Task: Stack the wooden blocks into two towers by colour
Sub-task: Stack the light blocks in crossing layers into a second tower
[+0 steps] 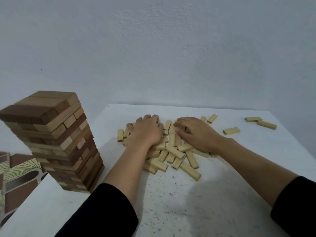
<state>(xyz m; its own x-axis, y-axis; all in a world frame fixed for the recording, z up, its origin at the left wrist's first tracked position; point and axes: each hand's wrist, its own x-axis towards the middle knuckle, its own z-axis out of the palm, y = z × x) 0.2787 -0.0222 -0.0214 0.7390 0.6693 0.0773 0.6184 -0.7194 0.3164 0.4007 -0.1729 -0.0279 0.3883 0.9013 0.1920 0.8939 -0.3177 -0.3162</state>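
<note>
My left hand (145,132) lies spread flat on the pale blocks (172,151), which mostly point away from me. My right hand (195,134) curls beside it, grip unclear. The brown tower (56,139) stands nearer my left.

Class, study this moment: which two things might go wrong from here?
The brown tower stands near the left edge of the table, close to the left arm; a nudge may topple it.
The left hand and right hand rest on the loose pale blocks; sweeping them may scatter some off the table.
</note>
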